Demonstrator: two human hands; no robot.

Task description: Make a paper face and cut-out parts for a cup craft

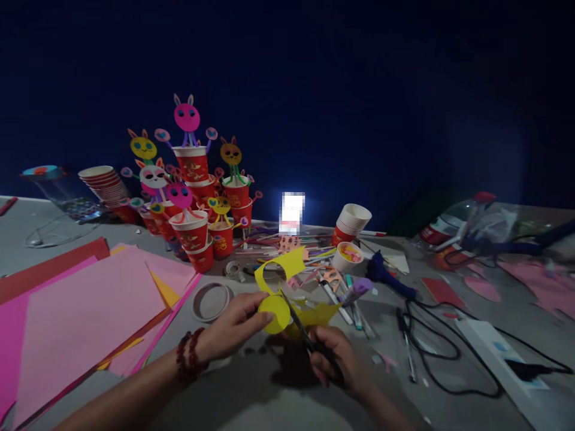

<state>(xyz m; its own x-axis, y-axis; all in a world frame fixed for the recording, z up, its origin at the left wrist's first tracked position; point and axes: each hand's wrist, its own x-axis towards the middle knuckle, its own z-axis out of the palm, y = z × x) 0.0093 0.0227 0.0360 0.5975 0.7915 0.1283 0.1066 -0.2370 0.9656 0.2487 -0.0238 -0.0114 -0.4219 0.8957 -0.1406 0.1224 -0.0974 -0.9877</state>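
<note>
The left hand (pixel 238 323) pinches a yellow paper circle (pixel 275 315) between thumb and fingers near the middle, and the right hand (pixel 336 358) wraps its fingers around scissors (pixel 300 324) to its right

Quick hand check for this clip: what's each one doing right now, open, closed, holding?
Left hand: closed, pinching a round yellow paper piece.
Right hand: closed, holding scissors by the handles.

Yellow disc (pixel 275 315) — paper, round, flat. Yellow offcut (pixel 291 264), curved cutout in it, arches up behind; more yellow paper (pixel 324 315) to the right. Scissors (pixel 298 319) — dark handles, blades pointing up-left along disc's right edge.
</note>
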